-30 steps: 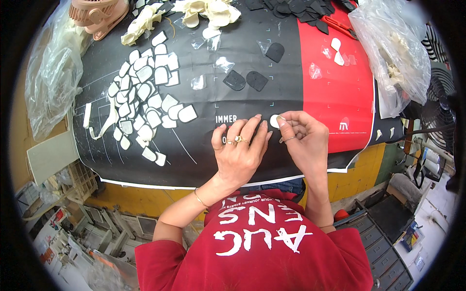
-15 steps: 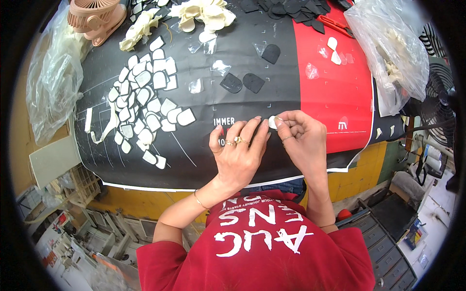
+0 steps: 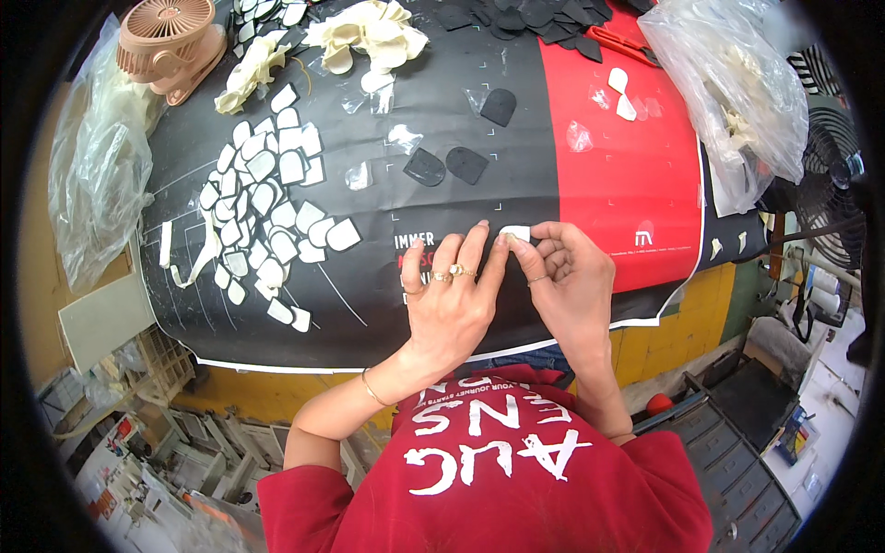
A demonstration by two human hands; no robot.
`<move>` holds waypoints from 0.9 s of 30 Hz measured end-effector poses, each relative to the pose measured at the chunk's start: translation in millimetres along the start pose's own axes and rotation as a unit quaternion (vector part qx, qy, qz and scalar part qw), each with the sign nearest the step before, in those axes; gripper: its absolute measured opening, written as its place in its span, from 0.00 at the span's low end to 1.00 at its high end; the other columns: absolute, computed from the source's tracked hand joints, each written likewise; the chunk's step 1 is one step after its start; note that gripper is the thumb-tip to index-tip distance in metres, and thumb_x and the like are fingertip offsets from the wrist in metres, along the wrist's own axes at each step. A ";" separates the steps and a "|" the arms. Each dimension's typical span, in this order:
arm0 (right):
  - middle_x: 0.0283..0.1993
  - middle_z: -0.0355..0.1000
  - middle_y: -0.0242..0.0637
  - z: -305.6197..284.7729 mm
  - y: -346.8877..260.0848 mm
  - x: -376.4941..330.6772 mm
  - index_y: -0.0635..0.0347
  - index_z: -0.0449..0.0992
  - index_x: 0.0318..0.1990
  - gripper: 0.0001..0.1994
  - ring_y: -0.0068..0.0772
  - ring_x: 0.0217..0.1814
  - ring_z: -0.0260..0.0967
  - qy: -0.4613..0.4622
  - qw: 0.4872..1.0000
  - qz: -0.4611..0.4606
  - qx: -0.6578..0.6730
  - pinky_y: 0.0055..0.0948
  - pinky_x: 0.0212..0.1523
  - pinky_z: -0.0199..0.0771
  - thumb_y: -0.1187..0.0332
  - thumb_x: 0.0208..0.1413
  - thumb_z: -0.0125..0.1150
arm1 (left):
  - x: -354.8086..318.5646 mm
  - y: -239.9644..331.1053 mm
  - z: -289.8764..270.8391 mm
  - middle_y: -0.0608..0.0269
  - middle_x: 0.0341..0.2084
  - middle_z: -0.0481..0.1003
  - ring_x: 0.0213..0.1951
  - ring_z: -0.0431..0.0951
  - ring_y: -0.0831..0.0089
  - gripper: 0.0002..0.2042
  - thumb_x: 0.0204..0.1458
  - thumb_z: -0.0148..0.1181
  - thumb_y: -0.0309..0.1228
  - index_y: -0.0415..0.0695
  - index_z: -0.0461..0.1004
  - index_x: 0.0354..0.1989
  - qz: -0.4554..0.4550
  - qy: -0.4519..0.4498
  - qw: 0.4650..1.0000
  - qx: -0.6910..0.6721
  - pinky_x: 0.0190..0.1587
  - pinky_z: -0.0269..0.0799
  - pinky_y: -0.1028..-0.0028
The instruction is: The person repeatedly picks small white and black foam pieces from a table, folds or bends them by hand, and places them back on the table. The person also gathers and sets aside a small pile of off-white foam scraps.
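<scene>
My left hand (image 3: 454, 300) and my right hand (image 3: 570, 281) meet over the near edge of a table covered by a black and red printed sheet (image 3: 433, 111). Between the fingertips of both hands is a small white rounded piece (image 3: 515, 234). My left hand wears rings and a thin bracelet; its fingers are spread, with the fingertips at the piece. My right thumb and forefinger pinch the piece's right end. To the left lies a spread of several similar white pieces (image 3: 267, 217) set out on the black sheet.
Two black rounded pieces (image 3: 447, 166) lie just beyond my hands, another (image 3: 499, 106) farther back. A pink fan (image 3: 171, 41) stands at the back left, cream scraps (image 3: 369, 37) beside it. Clear plastic bags sit at the left (image 3: 92, 175) and back right (image 3: 737, 92).
Both hands have stayed at the same spot, working the small white piece between the fingertips; my left fingers have shifted slightly along it. Nothing else on the table has moved.
</scene>
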State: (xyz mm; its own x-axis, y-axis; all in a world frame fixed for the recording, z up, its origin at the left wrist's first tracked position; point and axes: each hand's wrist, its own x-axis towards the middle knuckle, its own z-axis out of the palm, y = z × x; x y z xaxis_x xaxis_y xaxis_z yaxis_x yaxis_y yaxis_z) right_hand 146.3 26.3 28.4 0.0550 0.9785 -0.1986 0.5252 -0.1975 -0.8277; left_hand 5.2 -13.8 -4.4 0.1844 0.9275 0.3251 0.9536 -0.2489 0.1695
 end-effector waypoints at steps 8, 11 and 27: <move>0.20 0.68 0.28 5.5 5.9 3.6 0.66 0.73 0.38 0.09 0.12 0.19 0.60 0.037 0.997 -0.056 -0.039 0.19 0.20 0.61 0.72 0.59 0.68 | 0.3 -0.1 -2.1 0.68 0.52 0.73 0.51 0.73 0.71 0.19 0.46 0.65 0.29 0.55 0.80 0.49 0.002 -0.018 1.000 0.004 0.66 0.47 0.53; 0.20 0.66 0.28 6.3 8.7 4.5 0.65 0.71 0.38 0.09 0.13 0.19 0.59 0.049 0.996 -0.063 -0.042 0.20 0.20 0.61 0.73 0.60 0.66 | 0.3 -1.6 -3.0 0.68 0.52 0.73 0.52 0.73 0.70 0.19 0.45 0.65 0.30 0.55 0.80 0.50 0.013 -0.027 0.999 0.009 0.67 0.46 0.52; 0.27 0.71 0.47 -3.0 10.8 12.3 0.68 0.73 0.36 0.09 0.45 0.27 0.72 0.048 0.997 -0.056 -0.037 0.41 0.29 0.70 0.72 0.58 0.66 | 1.1 -4.2 -1.9 0.65 0.51 0.72 0.53 0.72 0.66 0.18 0.48 0.66 0.30 0.52 0.79 0.50 0.028 -0.004 1.000 -0.010 0.68 0.46 0.51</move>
State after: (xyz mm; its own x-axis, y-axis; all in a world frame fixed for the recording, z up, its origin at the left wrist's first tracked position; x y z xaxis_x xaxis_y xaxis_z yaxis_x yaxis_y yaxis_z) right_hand 155.2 36.4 18.6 0.0708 0.9961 -0.0533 0.5936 -0.0850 -0.8003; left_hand 1.0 -12.2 -2.9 0.2387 0.9145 0.3266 0.9370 -0.3053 0.1698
